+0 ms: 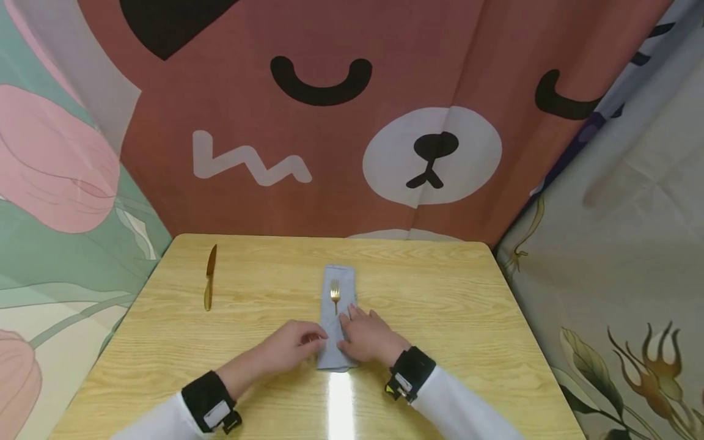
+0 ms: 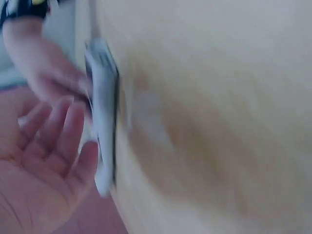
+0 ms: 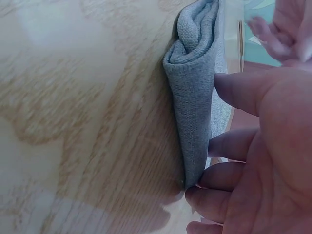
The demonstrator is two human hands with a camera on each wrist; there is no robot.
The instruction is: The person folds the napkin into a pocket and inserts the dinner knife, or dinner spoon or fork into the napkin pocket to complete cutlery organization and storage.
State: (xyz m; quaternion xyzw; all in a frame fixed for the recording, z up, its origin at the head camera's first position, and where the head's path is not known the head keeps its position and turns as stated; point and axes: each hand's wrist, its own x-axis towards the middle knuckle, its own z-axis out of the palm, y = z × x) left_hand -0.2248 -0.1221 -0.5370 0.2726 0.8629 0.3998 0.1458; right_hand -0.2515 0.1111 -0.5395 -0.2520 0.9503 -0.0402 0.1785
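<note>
A grey-blue cloth napkin (image 1: 332, 359), folded into a long narrow strip, lies in the middle of the table in the head view. On its upper half rests a small gold fork (image 1: 335, 293), tines pointing away from me. My right hand (image 1: 370, 335) touches the napkin's right side, its fingers fairly straight and spread; the right wrist view shows thumb and fingertips along the folded cloth (image 3: 191, 97). My left hand (image 1: 291, 347) is at the napkin's left edge with loosely bent fingers. In the left wrist view its palm (image 2: 36, 195) faces up and holds nothing.
A gold knife (image 1: 209, 278) lies on the left of the wooden table (image 1: 440, 293), blade pointing away. Behind the table's far edge hangs a brown curtain (image 1: 330, 134) with a bear face. Patterned curtains flank both sides. Light glares off the near tabletop.
</note>
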